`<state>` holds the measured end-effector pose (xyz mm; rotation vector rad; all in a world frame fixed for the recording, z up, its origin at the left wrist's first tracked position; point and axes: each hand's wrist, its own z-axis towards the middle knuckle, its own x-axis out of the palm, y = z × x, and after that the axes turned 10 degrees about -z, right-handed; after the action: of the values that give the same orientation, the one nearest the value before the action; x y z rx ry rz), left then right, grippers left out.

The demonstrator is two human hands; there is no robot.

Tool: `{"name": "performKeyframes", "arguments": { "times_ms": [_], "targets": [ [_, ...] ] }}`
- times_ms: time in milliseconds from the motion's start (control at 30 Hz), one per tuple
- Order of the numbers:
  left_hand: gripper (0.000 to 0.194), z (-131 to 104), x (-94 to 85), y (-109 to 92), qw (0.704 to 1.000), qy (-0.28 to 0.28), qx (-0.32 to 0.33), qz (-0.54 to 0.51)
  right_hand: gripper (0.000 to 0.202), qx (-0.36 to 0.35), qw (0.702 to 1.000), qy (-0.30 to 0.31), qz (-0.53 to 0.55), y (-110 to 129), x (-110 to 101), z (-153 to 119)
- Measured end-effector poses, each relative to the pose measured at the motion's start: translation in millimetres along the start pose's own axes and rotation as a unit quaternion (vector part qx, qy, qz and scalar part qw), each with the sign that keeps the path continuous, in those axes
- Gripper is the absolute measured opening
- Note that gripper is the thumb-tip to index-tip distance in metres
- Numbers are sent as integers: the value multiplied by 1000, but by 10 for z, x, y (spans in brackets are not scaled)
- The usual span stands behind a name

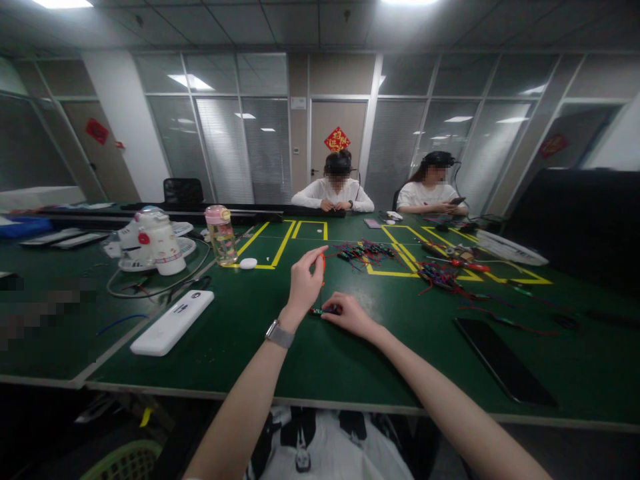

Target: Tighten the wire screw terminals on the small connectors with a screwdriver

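My left hand (pixel 307 280), with a watch on its wrist, is closed around the orange handle of a screwdriver (pixel 324 262) held upright. The thin shaft points down at a small green circuit piece (pixel 317 311) on the green table (pixel 240 360). My right hand (pixel 349 315) lies low beside it, fingers pinched on the piece's right end, partly covering it. Beyond my hands lies a pile of small boards with red and dark wires (pixel 365 253).
A white power bank (pixel 173 323), a white jug (pixel 164 245) and a pink-lidded bottle (pixel 221 237) stand or lie to the left. A black phone (pixel 504 360) and another wire pile (pixel 440 275) are right. Two people sit across the table.
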<state>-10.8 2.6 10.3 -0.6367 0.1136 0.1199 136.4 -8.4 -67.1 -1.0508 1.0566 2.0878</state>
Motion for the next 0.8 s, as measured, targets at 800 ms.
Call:
{"name": "performKeyframes", "arguments": {
  "times_ms": [800],
  "targets": [
    [26,-4,-3,-18,1000,4,1,16,13,0,1000,-5,1,-29,27,2]
  ]
}}
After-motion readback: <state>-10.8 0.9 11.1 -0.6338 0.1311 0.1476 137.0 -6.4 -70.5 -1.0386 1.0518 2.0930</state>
